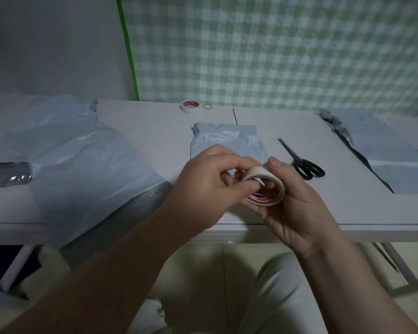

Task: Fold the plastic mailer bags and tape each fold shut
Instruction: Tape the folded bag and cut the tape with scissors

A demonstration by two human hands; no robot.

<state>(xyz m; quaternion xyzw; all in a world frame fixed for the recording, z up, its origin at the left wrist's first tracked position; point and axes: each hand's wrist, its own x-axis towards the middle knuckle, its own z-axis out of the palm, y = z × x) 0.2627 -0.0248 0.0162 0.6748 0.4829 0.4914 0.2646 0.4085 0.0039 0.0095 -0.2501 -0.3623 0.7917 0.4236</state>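
Tape roll (267,186) sits between both my hands, raised above the near edge of the white table (155,126). My right hand (292,206) cradles it from below, fingers curled under the rim and thumb pressed on its top edge. My left hand (203,186) pinches the same roll from the other side, thumb tip at the core opening and the other fingers curled against the outer winding; I cannot tell whether a loose end is lifted. Just behind my hands the folded mailer bag (227,138) lies flat on the table, partly hidden by my knuckles. Black scissors (302,162) lie closed to its right, near but apart from it. A heap of grey mailers (70,150) spreads over the left side and hangs past the table edge, and more mailers (381,153) lie at the right. At the far edge a second tape roll (190,106) rests just beside a yellow rubber band (207,106), below the green checked cloth (275,49).
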